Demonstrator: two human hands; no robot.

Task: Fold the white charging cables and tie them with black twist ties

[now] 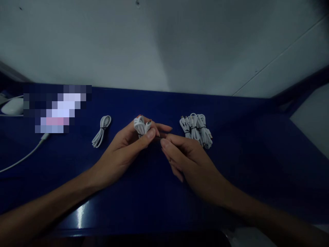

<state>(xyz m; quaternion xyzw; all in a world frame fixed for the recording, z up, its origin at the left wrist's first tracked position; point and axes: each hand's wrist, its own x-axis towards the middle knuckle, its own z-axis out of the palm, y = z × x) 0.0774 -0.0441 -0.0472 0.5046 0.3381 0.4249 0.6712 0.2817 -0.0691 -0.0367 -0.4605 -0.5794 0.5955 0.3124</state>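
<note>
"Look at the fingers: the left hand (125,142) grips a coiled white cable (139,125), and the right hand (186,154) pinches a thin dark strand (158,138) beside it."

"What's lying around them?"

"One tied coil (101,132) sits to the left, and a cluster of tied coils (196,127) lies just beyond the right hand. Farther left there's something bright (61,111), blurred to squares, with a white cord (28,159) running from it, near a rounded white object (12,107)."

"Dim in here, too. Glossy blue table (138,206), pale grey wall (102,44) behind."

"And that cable in hand?"

"Between the left thumb and fingers, its plug (148,124) poking up just above the thumb."
</note>
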